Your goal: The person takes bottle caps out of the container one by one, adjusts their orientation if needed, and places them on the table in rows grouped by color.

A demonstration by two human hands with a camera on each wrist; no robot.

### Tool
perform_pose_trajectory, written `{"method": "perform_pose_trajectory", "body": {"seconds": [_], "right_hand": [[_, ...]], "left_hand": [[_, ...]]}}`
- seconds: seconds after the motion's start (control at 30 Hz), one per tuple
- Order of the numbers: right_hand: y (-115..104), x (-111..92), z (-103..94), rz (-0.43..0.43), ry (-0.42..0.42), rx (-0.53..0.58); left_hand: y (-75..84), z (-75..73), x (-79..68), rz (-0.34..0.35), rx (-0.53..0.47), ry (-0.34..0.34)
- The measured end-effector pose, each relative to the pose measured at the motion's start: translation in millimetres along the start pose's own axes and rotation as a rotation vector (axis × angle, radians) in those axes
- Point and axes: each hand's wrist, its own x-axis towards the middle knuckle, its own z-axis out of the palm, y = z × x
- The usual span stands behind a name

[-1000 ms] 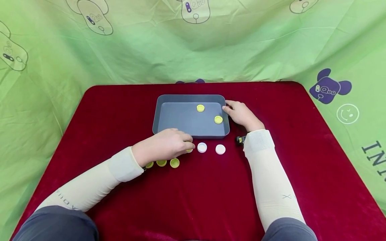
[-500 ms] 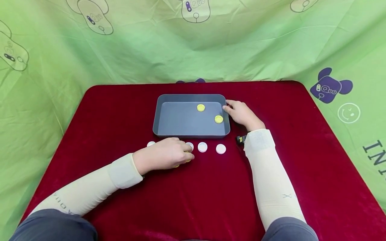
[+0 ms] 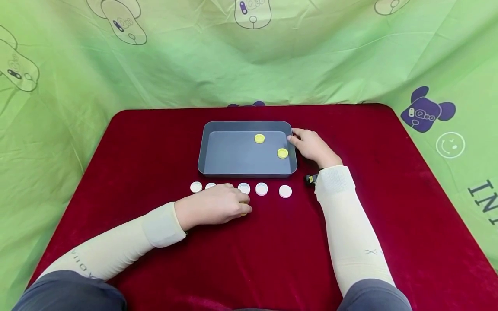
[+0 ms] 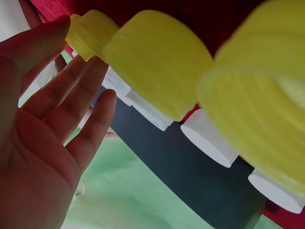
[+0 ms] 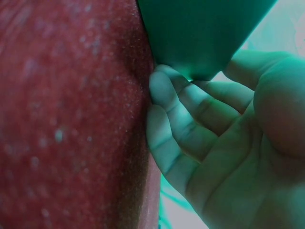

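My left hand (image 3: 218, 205) reaches in over the table just in front of the tray. Its thumb and fingertips pinch a yellow bottle cap (image 3: 244, 210), mostly covered by the fingers in the head view. In the left wrist view, more yellow caps (image 4: 157, 62) stand in a line beside that hand; from the head they are hidden under it. My right hand (image 3: 311, 147) holds the right wall of a grey-blue rectangular tray (image 3: 249, 175), thumb at the rim and fingers curled against the outside, as the right wrist view shows. Two yellow caps (image 3: 282, 153) lie inside the tray.
White caps (image 3: 261, 188) form a row along the tray's near side, partly covered by the left hand. A red cloth (image 3: 272, 255) covers the table. Green printed fabric (image 3: 327, 56) hangs behind and at both sides. A small black device (image 3: 310, 179) sits at the right wrist.
My left hand has drawn back toward me, away from the tray, with the yellow cap at its fingertips. White caps have come into view behind it. My right hand stays on the tray.
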Motion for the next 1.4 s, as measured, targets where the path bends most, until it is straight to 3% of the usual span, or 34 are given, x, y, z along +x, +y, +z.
{"method": "perform_pose_trajectory", "body": {"seconds": [0.73, 1.07, 1.4], "right_hand": [[0.9, 0.7, 0.0, 0.006, -0.008, -0.006], [-0.4, 0.4, -0.2, 0.002, 0.003, -0.011], [1.3, 0.9, 0.3, 0.004, -0.005, -0.012]], "left_hand": [[-4.5, -8.9, 1.9, 0.009, -0.007, -0.034], [-21.3, -30.2, 19.0, 0.010, 0.023, -0.017], [-40.7, -45.6, 36.3, -0.038, 0.076, 0.011]]}}
